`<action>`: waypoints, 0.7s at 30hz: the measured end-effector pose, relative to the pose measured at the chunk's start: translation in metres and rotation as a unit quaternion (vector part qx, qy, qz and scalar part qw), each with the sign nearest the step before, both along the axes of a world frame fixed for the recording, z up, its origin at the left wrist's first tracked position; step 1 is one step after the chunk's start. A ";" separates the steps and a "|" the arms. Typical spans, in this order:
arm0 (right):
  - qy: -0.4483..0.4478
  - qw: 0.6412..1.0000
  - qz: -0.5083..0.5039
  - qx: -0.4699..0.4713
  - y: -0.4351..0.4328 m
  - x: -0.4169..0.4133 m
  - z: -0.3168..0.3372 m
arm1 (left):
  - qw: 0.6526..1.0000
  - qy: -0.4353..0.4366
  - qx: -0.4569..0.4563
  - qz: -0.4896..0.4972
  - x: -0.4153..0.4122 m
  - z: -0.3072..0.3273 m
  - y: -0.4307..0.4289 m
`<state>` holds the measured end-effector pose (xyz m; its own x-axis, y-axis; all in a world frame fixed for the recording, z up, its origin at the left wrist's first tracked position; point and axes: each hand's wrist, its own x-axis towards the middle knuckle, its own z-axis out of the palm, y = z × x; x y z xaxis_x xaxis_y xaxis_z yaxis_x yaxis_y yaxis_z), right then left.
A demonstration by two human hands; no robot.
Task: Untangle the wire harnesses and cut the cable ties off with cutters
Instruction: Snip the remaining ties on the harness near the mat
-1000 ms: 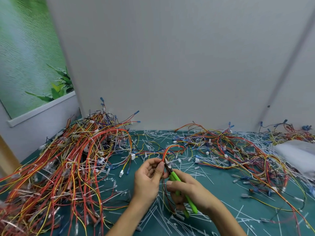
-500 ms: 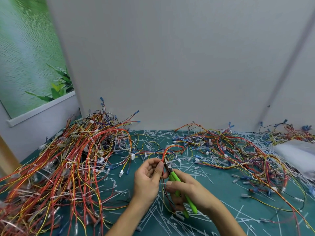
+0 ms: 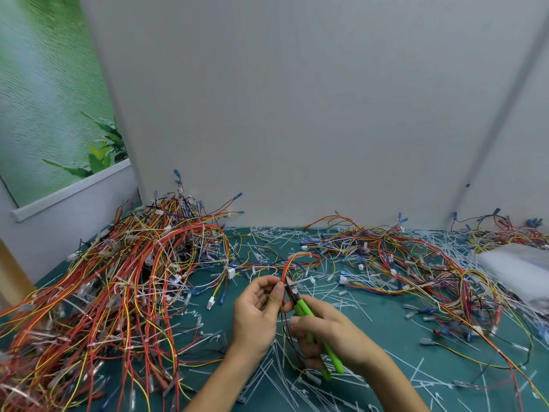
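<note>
My left hand [image 3: 258, 315] pinches a thin bundle of red and orange wires [image 3: 292, 258] between thumb and fingers, low in the middle of the view. That harness arches up and over toward the right. My right hand [image 3: 332, 334] grips green-handled cutters [image 3: 309, 316], whose dark jaws sit against the wires right beside my left thumb. Whether a cable tie lies between the jaws is too small to tell. Below the hands the same wires hang down toward the mat.
A big tangled heap of red, orange and yellow harnesses [image 3: 124, 292] fills the left side. More loose harnesses [image 3: 416, 263] spread across the right. White cut cable ties [image 3: 350, 298] litter the green mat [image 3: 401, 331]. A white bag [image 3: 517, 269] lies far right. Grey walls close the back.
</note>
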<state>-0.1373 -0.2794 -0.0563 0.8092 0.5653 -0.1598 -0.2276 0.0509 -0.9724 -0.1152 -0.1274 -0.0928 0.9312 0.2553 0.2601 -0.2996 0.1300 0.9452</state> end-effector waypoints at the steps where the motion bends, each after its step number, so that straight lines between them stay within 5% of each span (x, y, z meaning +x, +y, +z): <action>1: 0.002 1.000 0.001 0.001 0.000 0.000 0.000 | 1.000 -0.001 0.002 0.000 -0.001 0.000 0.000; 11: -0.028 1.000 0.000 -0.014 0.001 -0.001 0.001 | 1.000 -0.006 -0.002 0.002 -0.002 0.001 0.000; 21: 0.042 0.998 0.016 0.038 -0.001 -0.001 0.004 | 0.998 -0.035 0.046 -0.004 -0.001 -0.001 0.003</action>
<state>-0.1385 -0.2805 -0.0527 0.7760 0.6038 -0.1822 -0.3112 0.1153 -0.9433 -0.1166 -0.1244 -0.0939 0.9115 0.2201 0.3473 -0.3655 0.0466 0.9297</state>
